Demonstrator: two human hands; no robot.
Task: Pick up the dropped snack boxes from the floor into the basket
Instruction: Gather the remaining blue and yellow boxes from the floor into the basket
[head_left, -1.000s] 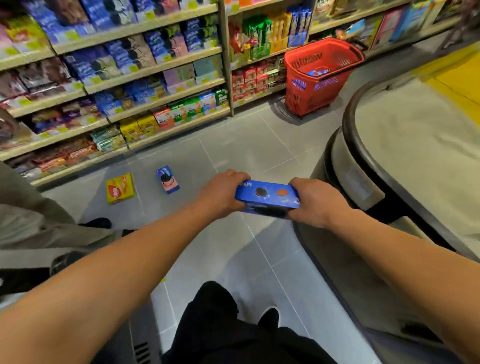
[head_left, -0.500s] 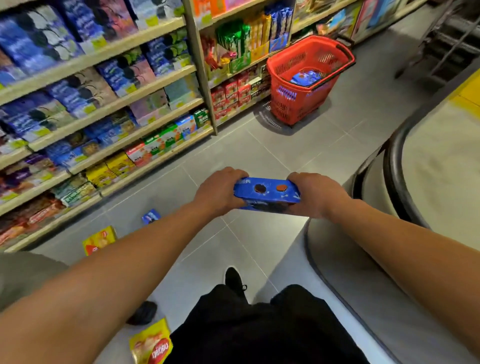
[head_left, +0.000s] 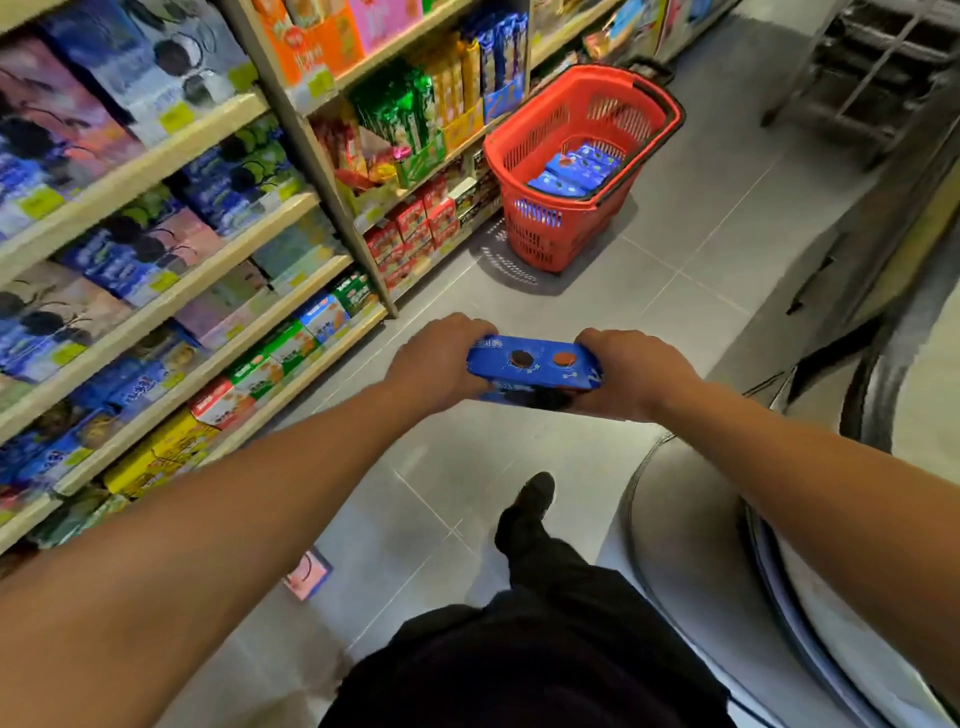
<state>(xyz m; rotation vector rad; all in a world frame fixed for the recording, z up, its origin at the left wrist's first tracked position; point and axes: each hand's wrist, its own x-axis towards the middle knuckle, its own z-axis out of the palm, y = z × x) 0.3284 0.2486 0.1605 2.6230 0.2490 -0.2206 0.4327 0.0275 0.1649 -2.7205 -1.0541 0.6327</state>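
We see two bare forearms, no sleeves reaching as far as the elbows, and no watch, band or ring showing on either wrist. The left hand (head_left: 439, 364) and right hand (head_left: 631, 374) are bare too, without gloves. Below them we see dark, near-black clothing (head_left: 524, 670) filling the bottom middle of the view; its fabric looks plain, with no print or logo we can make out. One leg (head_left: 540, 566) wears the same dark cloth, ending in a black shoe (head_left: 527, 506) whose details are too blurred to tell.
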